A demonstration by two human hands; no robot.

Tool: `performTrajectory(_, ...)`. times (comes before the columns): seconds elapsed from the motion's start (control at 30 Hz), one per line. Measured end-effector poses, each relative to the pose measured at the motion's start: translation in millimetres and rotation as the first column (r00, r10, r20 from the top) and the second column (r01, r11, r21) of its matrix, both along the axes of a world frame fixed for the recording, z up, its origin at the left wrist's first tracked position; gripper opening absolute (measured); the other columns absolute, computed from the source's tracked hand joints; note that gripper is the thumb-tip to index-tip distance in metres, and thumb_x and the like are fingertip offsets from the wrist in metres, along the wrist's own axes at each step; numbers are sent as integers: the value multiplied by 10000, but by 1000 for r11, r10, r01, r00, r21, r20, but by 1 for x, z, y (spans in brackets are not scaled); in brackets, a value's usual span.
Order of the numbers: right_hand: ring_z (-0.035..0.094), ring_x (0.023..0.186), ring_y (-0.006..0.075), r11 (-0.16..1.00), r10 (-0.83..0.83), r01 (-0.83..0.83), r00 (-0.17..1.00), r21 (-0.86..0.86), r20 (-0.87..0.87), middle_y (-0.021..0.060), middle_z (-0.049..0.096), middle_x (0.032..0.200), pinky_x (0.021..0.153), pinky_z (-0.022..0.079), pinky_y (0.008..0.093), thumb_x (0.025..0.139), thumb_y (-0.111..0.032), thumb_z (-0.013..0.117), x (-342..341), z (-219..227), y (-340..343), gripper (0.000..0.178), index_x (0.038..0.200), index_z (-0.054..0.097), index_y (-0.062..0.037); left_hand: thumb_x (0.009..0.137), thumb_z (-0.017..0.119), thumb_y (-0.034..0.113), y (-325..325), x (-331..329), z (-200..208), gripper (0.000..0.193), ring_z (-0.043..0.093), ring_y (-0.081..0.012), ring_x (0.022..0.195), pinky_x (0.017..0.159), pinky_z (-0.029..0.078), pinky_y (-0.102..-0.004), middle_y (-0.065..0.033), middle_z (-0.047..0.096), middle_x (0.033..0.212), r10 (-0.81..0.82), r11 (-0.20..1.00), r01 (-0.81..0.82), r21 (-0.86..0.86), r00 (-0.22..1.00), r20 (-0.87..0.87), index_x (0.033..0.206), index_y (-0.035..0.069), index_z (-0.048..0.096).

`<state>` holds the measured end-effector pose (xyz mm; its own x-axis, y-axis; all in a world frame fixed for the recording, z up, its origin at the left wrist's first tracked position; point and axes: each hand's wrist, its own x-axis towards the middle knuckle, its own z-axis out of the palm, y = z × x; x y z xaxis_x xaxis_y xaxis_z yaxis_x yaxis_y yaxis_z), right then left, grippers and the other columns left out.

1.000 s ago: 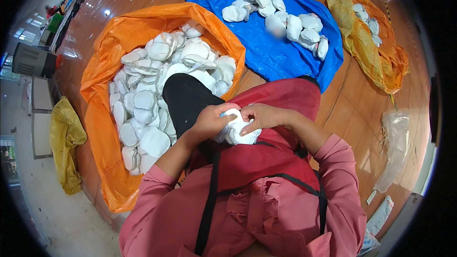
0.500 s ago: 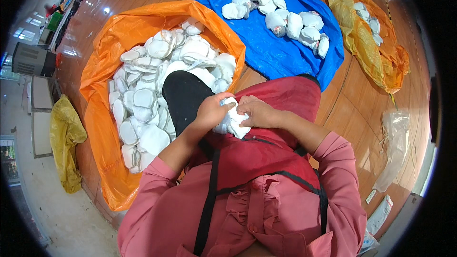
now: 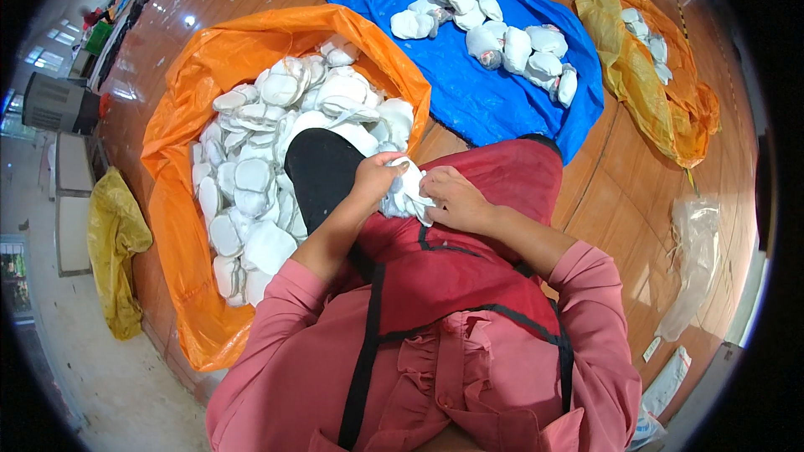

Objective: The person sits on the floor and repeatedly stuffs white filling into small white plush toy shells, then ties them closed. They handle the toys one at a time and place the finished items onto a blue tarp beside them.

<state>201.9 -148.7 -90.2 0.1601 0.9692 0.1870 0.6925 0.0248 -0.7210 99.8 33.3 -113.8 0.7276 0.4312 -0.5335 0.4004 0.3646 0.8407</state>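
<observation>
Over my lap, a crumpled white cloth bundle point(image 3: 407, 194) is gripped from both sides. My left hand point(image 3: 373, 182) closes on its left edge, thumb on top. My right hand point(image 3: 458, 200) pinches the right edge with bent fingers. What lies inside the folds is hidden. Beside my left knee, an orange sack point(image 3: 177, 84) stands wide with its rim rolled back, full of white rounded pads point(image 3: 253, 174). On a blue sheet point(image 3: 435, 75) ahead lie several white bundles point(image 3: 517, 44), some showing a darker patch at one end.
At the far right, a yellow-orange sack point(image 3: 641, 84) holds a few more white bundles point(image 3: 657, 48). A clear plastic bag point(image 3: 693, 259) lies on the tiled floor point(image 3: 624, 201) to the right. On the left are a yellow sack point(image 3: 117, 251) and a grey boxy appliance point(image 3: 59, 103).
Both hands have risen slightly away from my body with the white bundle. My right fingers have shifted on its edge, and its folds look different.
</observation>
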Motion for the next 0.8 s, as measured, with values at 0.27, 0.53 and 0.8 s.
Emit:
performTrajectory(0.27, 529, 1091, 329, 988, -153, 152, 981, -19, -118, 147, 563, 1141, 924, 439, 394, 708, -212, 788, 7, 15, -11, 393, 1004, 604, -29, 925, 602, 175, 5, 1, 13, 320, 673, -226, 803, 723, 547, -322, -125, 673, 951, 41, 858, -55, -511, 998, -38, 1160, -38, 560)
performTrajectory(0.53, 616, 917, 306, 934, -339, 356, 860, -27, -382, 143, 624, 991, 802, 496, 363, 762, -150, 735, 7, 20, -14, 291, 983, 594, -24, 988, 464, 238, 10, -13, 15, 348, 670, -253, 736, 629, 577, -350, -160, 656, 963, -5, 347, 144, -927, 988, 151, 1182, -42, 540)
performTrajectory(0.8, 638, 776, 336, 864, -504, 464, 794, -196, -340, 185, 635, 828, 678, 494, 409, 776, -187, 673, 15, 17, -8, 250, 934, 574, -20, 987, 505, 315, -23, -13, 52, 375, 671, -240, 832, 686, 574, -404, -111, 665, 997, 120, 404, 26, -914, 989, 82, 1202, 11, 543)
